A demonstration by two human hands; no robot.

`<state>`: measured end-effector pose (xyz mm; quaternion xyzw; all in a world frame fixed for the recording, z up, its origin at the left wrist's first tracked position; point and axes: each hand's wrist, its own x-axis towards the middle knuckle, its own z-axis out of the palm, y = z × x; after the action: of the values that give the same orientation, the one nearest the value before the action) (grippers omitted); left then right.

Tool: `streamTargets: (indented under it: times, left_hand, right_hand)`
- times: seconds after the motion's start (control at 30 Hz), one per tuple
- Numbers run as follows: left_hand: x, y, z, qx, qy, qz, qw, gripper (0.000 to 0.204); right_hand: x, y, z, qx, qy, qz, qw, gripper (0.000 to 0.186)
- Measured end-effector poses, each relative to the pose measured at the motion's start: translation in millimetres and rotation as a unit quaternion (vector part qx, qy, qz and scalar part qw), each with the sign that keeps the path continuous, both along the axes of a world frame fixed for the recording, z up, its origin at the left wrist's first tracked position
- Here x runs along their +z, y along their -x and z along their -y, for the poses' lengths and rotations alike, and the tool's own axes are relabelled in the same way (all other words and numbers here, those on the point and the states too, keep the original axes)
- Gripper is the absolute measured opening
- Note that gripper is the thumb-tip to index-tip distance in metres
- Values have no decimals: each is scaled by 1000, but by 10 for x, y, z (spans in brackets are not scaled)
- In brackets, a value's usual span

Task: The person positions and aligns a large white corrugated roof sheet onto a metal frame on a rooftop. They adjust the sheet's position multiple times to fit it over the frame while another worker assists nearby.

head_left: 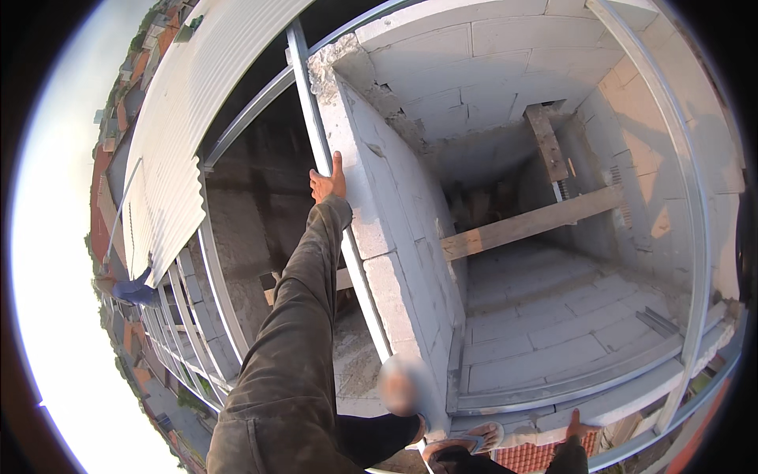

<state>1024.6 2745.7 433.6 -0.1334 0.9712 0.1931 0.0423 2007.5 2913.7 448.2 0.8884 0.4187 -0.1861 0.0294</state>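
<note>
Head view looks down from a rooftop: your left hand [328, 183] rests on a long grey metal rail [316, 118], fingers curled on it and the thumb stretched up along the face of the block wall [387, 229]. The rail lies flat against that wall's outer edge, touching it, and its long axis runs from beside the wall's near end, close to your body, up and away to the wall's far top corner and past it. Your sleeve [292, 332] follows almost the same line. Your right hand [579, 427] sits well to the right of the wall, fingers laid flat and spread on a pale ledge [632, 399] at the foot of the blockwork shaft. A wooden beam [529, 223] juts from the wall's right face, crossing the shaft nearly level. Left of the wall, a white corrugated roof sheet [197, 118] slopes over parallel rails. A sandalled foot [478, 438] shows just below the wall's near end.
</note>
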Motion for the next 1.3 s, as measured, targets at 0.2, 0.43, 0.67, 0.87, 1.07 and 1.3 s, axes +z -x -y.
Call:
streamTargets:
  times: [0.2, 0.43, 0.67, 0.87, 1.07, 1.3]
  left_hand:
    - [177, -173, -337, 30, 31, 10, 999, 66]
    - [155, -81, -408, 35, 45, 15, 998, 65]
    - [-132, 49, -361, 25, 55, 28, 998, 67]
    - [184, -16, -478, 27, 58, -5, 998, 64]
    - [183, 69, -461, 52, 41, 26, 997, 62]
    - [30, 167, -391, 44, 20, 58, 997, 53]
  right_hand:
    - [8, -359, 152, 41, 9, -2, 999, 146]
    - [-244, -360, -38, 20, -19, -62, 998, 145]
    - [-9, -618, 59, 41, -78, -57, 994, 146]
    - [-93, 2134, -583, 88, 133, 269, 950, 101]
    - [735, 7537, -2196, 606, -232, -112, 753, 89]
    - [672, 10982, -3267, 713, -170, 3, 681, 100]
